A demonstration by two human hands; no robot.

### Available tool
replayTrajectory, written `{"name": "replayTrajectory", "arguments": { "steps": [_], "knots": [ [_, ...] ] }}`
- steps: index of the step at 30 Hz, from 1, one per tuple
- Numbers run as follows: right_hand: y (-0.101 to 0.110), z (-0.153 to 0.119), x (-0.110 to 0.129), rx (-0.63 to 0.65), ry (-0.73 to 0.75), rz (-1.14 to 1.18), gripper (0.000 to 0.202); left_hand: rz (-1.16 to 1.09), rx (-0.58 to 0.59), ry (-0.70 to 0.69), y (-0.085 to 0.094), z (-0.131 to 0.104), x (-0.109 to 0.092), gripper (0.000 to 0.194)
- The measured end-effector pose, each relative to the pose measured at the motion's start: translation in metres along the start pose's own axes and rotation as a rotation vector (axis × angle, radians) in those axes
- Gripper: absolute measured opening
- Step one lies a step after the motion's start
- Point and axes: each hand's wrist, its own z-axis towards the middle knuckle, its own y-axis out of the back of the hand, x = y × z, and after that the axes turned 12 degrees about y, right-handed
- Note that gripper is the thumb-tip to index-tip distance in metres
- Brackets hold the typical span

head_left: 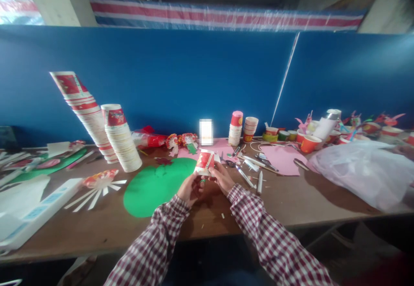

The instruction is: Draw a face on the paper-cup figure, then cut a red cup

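Observation:
A red-and-white paper cup (204, 163) is held up in front of me over the table, between both hands. My left hand (191, 187) is closed at its lower left edge, with a small green spot showing by the fingers. My right hand (222, 177) grips the lower right side, thumb on the front. A white flap shows at the cup's right side; whether it is part of the cup I cannot tell. Just left of my hands lies a round green sheet (142, 193). Dark-handled scissors (230, 163) and white markers (245, 177) lie to the right.
Two tall stacks of paper cups (121, 141) lean at the back left. A cut cup with fanned strips (100, 187) and a white power strip (42, 210) lie left. At right are a pink sheet (281, 160), a white plastic bag (362, 174) and an orange cup (310, 144).

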Motion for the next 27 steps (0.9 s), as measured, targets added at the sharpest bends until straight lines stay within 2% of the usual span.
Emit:
{"name": "replayTrajectory", "arguments": {
  "steps": [7, 15, 17, 22, 25, 27],
  "knots": [
    [-0.004, -0.003, 0.007, -0.041, 0.019, -0.065, 0.039, -0.029, -0.016, -0.062, 0.004, 0.004, 0.003, 0.023],
    [-0.005, -0.001, 0.006, 0.023, 0.079, -0.063, 0.044, -0.015, -0.043, -0.066, 0.002, 0.005, 0.004, 0.023],
    [-0.005, 0.001, 0.005, -0.029, 0.137, -0.077, 0.042, -0.024, -0.05, -0.074, 0.002, 0.005, 0.004, 0.022],
    [-0.005, -0.004, 0.014, -0.345, 0.209, -0.24, 0.035, -0.043, -0.061, -0.086, 0.004, 0.006, 0.001, 0.019],
    [0.0, -0.017, 0.033, -0.337, 0.245, -0.312, 0.034, -0.046, -0.072, -0.089, 0.005, 0.007, 0.001, 0.016],
    [0.012, -0.028, 0.048, -0.308, 0.276, -0.35, 0.038, -0.043, -0.074, -0.085, 0.006, 0.007, 0.001, 0.016]
  ]
}}
